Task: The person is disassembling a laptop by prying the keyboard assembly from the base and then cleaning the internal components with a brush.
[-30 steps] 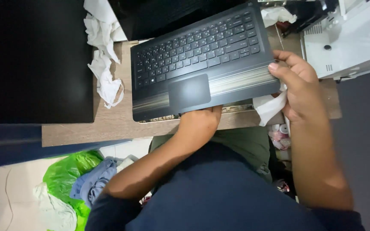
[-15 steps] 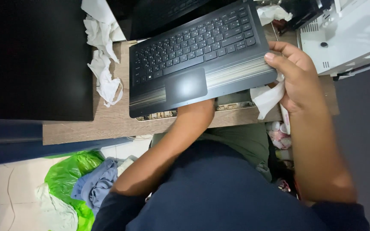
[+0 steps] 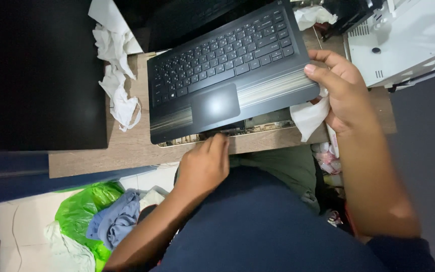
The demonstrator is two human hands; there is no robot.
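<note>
Crumpled tissues (image 3: 119, 75) lie at the left of the wooden bench (image 3: 101, 151). The left hand (image 3: 205, 166) touches the front edge of the laptop (image 3: 227, 70), fingers curled loosely, holding nothing. The right hand (image 3: 343, 93) pinches the laptop's right corner, a white cloth (image 3: 308, 117) tucked under it.

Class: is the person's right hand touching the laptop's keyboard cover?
Touching. The head view shows the right hand with its thumb pressed on the keyboard cover's right edge, no gap.

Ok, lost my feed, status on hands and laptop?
Left hand fingertips at laptop keyboard cover front edge. Right hand grips its right edge, white tissue tucked under. Cover lifted, internals showing.
</note>
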